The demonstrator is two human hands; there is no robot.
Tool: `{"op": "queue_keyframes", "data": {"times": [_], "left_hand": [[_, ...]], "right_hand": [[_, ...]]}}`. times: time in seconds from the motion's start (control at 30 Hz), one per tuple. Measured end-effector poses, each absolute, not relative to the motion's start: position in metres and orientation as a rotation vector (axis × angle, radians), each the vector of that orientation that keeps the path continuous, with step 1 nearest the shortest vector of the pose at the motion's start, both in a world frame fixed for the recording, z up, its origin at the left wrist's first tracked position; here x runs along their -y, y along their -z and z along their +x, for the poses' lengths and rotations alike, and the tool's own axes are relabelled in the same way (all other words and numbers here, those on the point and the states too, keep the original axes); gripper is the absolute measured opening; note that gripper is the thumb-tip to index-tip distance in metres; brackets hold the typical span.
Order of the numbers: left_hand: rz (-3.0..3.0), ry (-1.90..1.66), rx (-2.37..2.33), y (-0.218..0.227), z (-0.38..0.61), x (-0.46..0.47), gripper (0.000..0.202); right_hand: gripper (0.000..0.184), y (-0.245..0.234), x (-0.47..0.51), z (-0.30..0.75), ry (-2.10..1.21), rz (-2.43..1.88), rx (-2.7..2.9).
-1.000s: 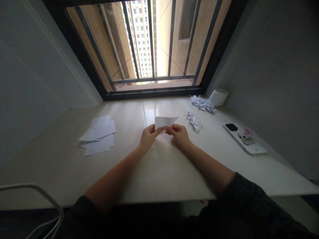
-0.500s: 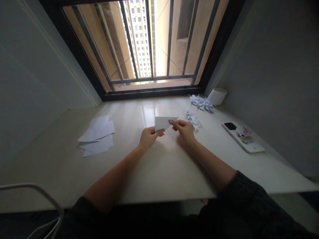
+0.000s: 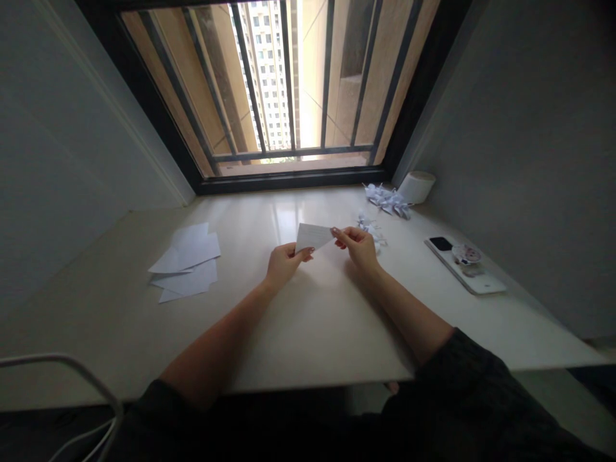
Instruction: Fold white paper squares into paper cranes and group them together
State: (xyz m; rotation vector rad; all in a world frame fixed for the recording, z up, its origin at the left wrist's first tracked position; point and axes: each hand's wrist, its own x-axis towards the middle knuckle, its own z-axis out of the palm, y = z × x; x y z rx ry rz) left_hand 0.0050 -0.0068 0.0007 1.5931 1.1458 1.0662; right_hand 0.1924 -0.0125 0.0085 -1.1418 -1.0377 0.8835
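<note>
Between my hands, a little above the white counter (image 3: pixel 308 346), is a folded sheet of paper (image 3: pixel 312 237) with a slanted lower right edge. My left hand (image 3: pixel 285 263) pinches its lower left part, thumb on top. At the sheet's right corner, my right hand (image 3: pixel 359 248) closes thumb and fingers on the paper. Just behind that hand lie a few small folded paper pieces (image 3: pixel 367 224), partly hidden by it. To the left, apart from both hands, rests a loose pile of white paper sheets (image 3: pixel 185 260).
Farther back on the right is a heap of folded paper pieces (image 3: pixel 389 201) beside a white roll-shaped object (image 3: pixel 417 187). A phone (image 3: pixel 464 264) with a round grip lies near the right wall. A white cable (image 3: pixel 62 358) loops at lower left. A barred window (image 3: pixel 293 154) stands behind.
My right hand has slid outward along the paper to its right corner. The paper has tilted slightly, and the whole view has shifted a little.
</note>
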Motion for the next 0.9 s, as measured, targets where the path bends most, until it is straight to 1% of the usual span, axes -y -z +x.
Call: {"op": "queue_keyframes", "data": {"times": [0.3, 0.47, 0.7, 0.8, 0.9], "left_hand": [[1.559, -1.093, -1.155, -0.001, 0.003, 0.005, 0.032], [1.599, -1.103, -1.171, -0.002, 0.001, 0.005, 0.033], [1.739, -1.084, -1.295, -0.009, -0.002, 0.011, 0.027], [1.765, -1.083, -1.338, -0.010, -0.003, 0.012, 0.029], [1.673, -1.150, -1.354, -0.009, -0.003, 0.010, 0.031]], "right_hand": [[0.043, -0.006, 0.014, 0.194, -0.868, -1.172, 1.065], [0.046, -0.002, 0.011, 0.194, -0.831, -1.176, 1.169], [0.038, -0.002, 0.010, 0.198, -0.931, -1.219, 1.419], [0.034, 0.001, 0.011, 0.200, -0.950, -1.254, 1.568], [0.034, 0.002, 0.012, 0.199, -0.970, -1.273, 1.669]]}}
